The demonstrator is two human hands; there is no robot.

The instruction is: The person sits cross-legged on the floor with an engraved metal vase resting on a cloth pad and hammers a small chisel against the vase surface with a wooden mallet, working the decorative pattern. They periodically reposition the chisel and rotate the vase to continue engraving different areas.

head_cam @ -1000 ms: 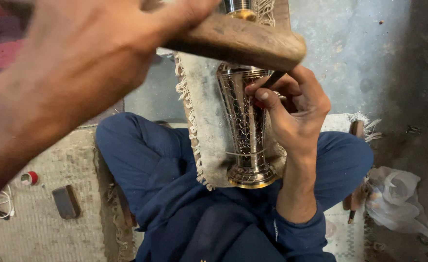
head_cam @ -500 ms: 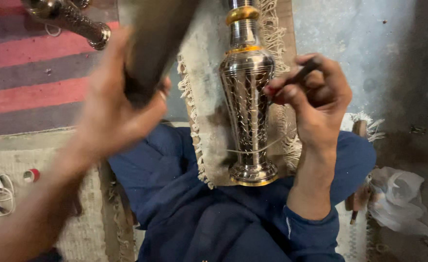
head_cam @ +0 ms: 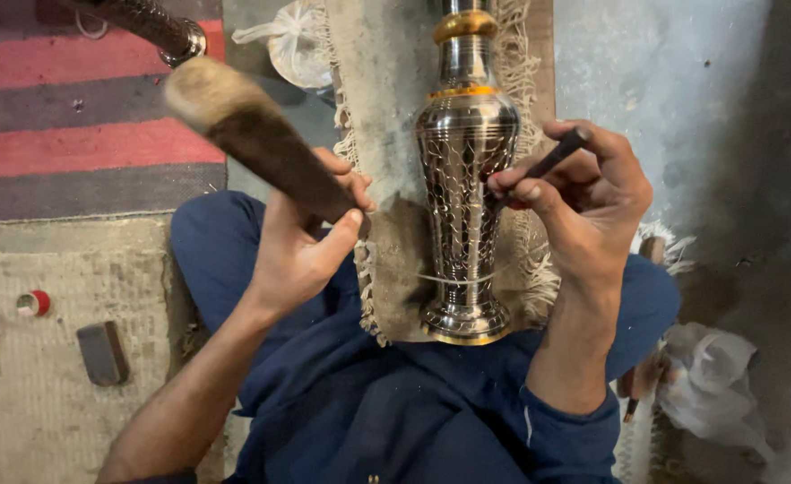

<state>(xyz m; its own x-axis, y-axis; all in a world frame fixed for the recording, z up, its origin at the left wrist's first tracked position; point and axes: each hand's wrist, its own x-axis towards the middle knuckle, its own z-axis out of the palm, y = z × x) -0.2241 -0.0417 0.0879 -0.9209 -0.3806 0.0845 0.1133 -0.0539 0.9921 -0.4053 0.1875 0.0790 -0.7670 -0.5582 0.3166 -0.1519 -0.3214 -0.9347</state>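
An engraved silver metal vase [head_cam: 463, 188] with gold bands lies on a fringed beige cloth [head_cam: 386, 108] over my lap, its base toward me. My right hand [head_cam: 583, 193] pinches a thin dark chisel [head_cam: 552, 161] whose tip rests on the vase's body. My left hand [head_cam: 301, 246] grips a thick wooden mallet [head_cam: 247, 134], raised up and to the left of the vase, clear of the chisel.
Another engraved metal piece [head_cam: 158, 27] lies at top left on a red and grey striped rug [head_cam: 73, 116]. A dark block [head_cam: 102, 351] and a small red spool [head_cam: 34, 303] sit on the mat at left. Plastic bags lie at top centre [head_cam: 297, 45] and lower right [head_cam: 713, 381].
The mallet has swung back from over the vase to the left and lowered. My left hand has drawn away from the camera. My right hand keeps the chisel on the vase.
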